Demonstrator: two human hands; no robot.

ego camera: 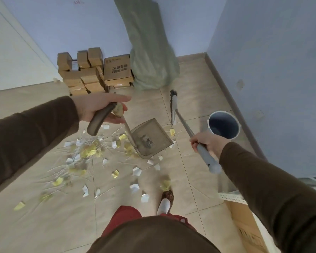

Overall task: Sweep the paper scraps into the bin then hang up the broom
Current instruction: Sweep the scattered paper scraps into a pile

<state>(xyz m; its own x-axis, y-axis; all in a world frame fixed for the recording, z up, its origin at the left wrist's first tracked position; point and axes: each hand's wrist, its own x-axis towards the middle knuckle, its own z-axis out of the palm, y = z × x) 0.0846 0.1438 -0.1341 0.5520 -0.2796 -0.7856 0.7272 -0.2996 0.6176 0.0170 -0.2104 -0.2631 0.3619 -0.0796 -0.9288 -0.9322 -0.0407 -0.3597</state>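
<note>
My left hand (98,108) grips the dark handle of a long-handled dustpan (150,138), whose grey pan hangs just above the tiled floor. My right hand (207,143) holds the grey broom (173,108) by its handle; the bristle head is on the floor beyond the pan. White and yellow paper scraps (88,152) with thin white strips lie scattered on the floor, mostly left of and below the pan. A blue-grey round bin (234,133) stands open by the right wall, just beyond my right hand.
Stacked cardboard boxes (91,73) and a tall green sack (151,52) stand against the far wall. An open cardboard box (248,227) sits at the lower right. My foot (165,201) in a patterned slipper is among the scraps. Walls close in on the right and far sides.
</note>
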